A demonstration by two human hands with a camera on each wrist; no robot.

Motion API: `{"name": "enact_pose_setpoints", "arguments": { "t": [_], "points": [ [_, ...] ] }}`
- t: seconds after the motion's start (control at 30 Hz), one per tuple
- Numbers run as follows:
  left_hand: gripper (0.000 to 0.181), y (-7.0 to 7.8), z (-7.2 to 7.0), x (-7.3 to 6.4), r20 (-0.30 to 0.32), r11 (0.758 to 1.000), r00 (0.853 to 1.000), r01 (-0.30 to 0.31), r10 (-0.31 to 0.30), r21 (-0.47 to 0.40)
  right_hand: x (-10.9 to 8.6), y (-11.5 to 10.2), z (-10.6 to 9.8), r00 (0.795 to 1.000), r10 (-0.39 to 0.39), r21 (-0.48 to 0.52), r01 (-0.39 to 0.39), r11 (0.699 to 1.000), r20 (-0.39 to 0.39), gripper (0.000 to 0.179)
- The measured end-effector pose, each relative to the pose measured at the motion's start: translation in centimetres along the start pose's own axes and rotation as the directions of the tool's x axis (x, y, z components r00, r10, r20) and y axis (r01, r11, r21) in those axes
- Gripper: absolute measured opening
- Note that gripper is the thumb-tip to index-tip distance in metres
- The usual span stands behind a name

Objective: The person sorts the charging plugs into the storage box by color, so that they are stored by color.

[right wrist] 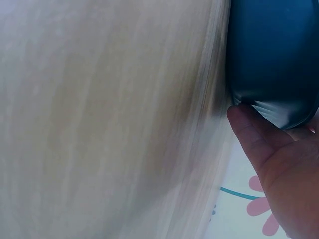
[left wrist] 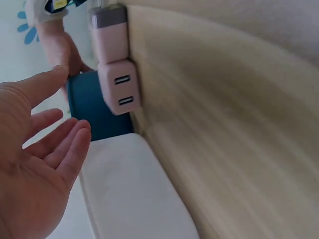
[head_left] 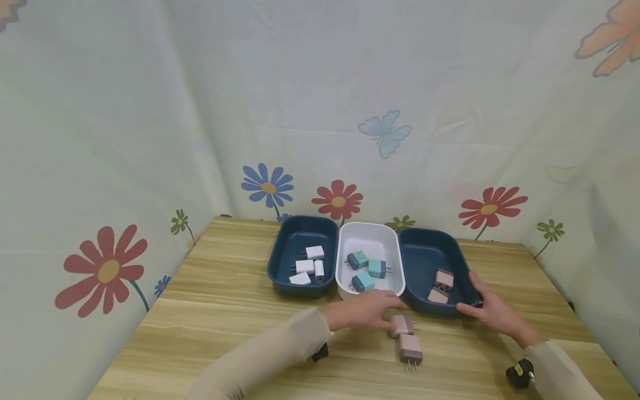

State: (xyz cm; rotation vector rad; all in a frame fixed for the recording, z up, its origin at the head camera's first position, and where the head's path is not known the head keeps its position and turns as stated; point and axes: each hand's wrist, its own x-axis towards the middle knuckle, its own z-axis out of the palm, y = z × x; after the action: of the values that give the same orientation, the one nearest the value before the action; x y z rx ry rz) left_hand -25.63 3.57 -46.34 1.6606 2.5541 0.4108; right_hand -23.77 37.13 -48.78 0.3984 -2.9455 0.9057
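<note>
My left hand (head_left: 367,310) is just above the table, in front of the white bin (head_left: 345,291). Its loosely bent fingers hold nothing in the left wrist view. Close to them are two pink wall chargers, one (head_left: 400,326) with USB slots visible from the left wrist and a nearer one (head_left: 410,348) with its prongs facing the front. At the right, my right hand (head_left: 495,314) holds the front right corner of a dark blue bin (head_left: 425,247), thumb on the front wall and fingers along the side. Pink chargers (head_left: 444,279) lie inside that bin.
Three bins stand in a row near the patterned backdrop (head_left: 310,83). White chargers (head_left: 303,266) lie in the left dark blue bin (head_left: 305,219), and teal chargers (head_left: 362,280) in the white middle one. Wood-grain table (head_left: 210,328) surrounds them.
</note>
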Motion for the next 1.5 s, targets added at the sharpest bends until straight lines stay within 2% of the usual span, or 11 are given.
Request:
{"name": "enact_pose_setpoints", "arguments": {
  "t": [0.17, 0.43, 0.57, 0.83, 1.1, 1.5],
  "points": [
    [0.045, 0.2, 0.7, -0.3, 0.016, 0.999, 0.999, -0.028, 0.027, 0.044, 0.0, 0.0, 0.0, 1.000, 0.011, 0.001, -0.011, 1.000, 0.008, 0.103],
    [0.043, -0.3, 2.5, -0.2, 0.032, 1.000, 0.999, 0.000, -0.001, 0.031, 0.1, 0.1, 0.0, 1.000, 0.008, 0.014, -0.008, 1.000, 0.012, 0.104],
    [0.050, -0.5, 3.0, 0.0, 0.048, 1.000, 0.999, 0.019, -0.020, 0.025, 0.0, 0.2, 0.1, 1.000, 0.007, 0.011, -0.007, 1.000, 0.008, 0.105],
    [0.051, -0.1, 3.2, 0.3, 0.055, 0.999, 0.998, 0.013, -0.014, 0.029, 0.0, 0.1, 0.1, 1.000, 0.008, 0.003, -0.008, 1.000, 0.008, 0.104],
    [0.053, 0.3, 3.1, 0.7, 0.068, 0.996, 0.996, 0.054, -0.059, 0.076, 0.0, 0.0, 0.0, 1.000, 0.000, 0.017, 0.000, 1.000, 0.011, 0.103],
    [0.048, 0.2, 3.7, 1.2, 0.081, 0.988, 0.992, 0.084, -0.095, 0.130, 0.0, 0.0, 0.0, 1.000, 0.009, 0.025, -0.009, 1.000, 0.018, 0.103]
  ]
}}
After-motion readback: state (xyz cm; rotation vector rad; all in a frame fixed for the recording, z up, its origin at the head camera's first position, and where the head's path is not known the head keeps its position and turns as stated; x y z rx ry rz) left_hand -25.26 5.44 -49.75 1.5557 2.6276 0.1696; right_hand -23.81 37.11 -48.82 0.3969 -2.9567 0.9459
